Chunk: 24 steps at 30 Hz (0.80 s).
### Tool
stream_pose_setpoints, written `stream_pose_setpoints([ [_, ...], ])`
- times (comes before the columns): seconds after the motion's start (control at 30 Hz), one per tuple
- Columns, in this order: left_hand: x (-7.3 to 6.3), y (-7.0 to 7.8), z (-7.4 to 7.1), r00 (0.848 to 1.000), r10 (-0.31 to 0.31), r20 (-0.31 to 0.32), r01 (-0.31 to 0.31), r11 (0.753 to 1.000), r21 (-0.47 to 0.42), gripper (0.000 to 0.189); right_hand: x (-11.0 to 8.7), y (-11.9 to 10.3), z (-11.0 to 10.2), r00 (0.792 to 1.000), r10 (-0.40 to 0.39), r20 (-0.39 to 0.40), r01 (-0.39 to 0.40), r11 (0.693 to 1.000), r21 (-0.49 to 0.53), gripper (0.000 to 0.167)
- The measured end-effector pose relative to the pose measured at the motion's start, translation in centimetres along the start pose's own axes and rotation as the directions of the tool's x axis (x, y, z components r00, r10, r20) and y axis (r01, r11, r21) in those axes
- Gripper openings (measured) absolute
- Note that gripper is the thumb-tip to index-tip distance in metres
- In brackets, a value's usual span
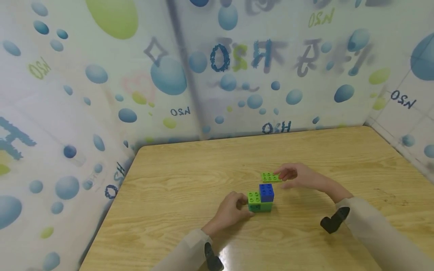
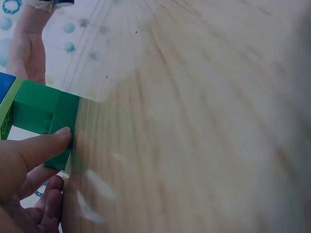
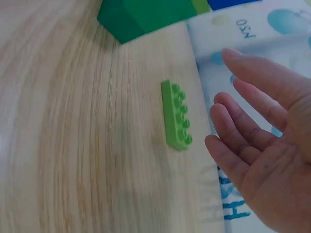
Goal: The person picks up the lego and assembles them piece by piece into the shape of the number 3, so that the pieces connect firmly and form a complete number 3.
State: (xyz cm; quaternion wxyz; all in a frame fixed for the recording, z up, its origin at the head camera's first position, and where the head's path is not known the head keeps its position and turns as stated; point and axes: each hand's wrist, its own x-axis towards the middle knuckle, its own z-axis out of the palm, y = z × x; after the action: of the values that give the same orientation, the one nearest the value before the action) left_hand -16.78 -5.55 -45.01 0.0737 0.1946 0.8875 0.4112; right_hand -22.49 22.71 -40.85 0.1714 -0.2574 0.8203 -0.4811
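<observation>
A small stack of toy building blocks stands on the table, with dark green bricks at the bottom, a light green flat brick over them and a blue brick on top at the right. My left hand pinches the stack low on its left side; in the left wrist view the thumb lies on the lowest dark green piece. Behind the stack lies a loose light green flat brick, studs up. Over its right end hovers my right hand, empty, fingers loosely bent and apart from the thumb.
The wooden table reaches back to a wall covering printed with blue and green drops. Black straps with camera mounts sit on both wrists.
</observation>
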Motion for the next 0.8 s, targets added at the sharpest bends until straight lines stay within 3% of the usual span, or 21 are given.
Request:
stream_pose_setpoints([
  [0.23, 0.1, -0.3, 0.1, 1.000, -0.003, 0.010, 0.003, 1.000, -0.012, 0.036, 0.6, 1.6, -0.9, 0.995, 0.085, -0.053, -0.082, 0.995, 0.050, 0.051],
  [0.5, 0.2, -0.3, 0.2, 1.000, -0.014, 0.013, 0.014, 1.000, -0.020, 0.035, 1.3, 2.7, -1.2, 0.983, 0.156, -0.094, -0.154, 0.987, 0.036, 0.050],
  [0.8, 0.2, -0.3, 0.1, 0.999, -0.020, 0.025, 0.020, 1.000, -0.020, 0.036, 1.9, 3.8, -0.6, 0.976, 0.163, -0.148, -0.165, 0.986, -0.001, 0.049],
])
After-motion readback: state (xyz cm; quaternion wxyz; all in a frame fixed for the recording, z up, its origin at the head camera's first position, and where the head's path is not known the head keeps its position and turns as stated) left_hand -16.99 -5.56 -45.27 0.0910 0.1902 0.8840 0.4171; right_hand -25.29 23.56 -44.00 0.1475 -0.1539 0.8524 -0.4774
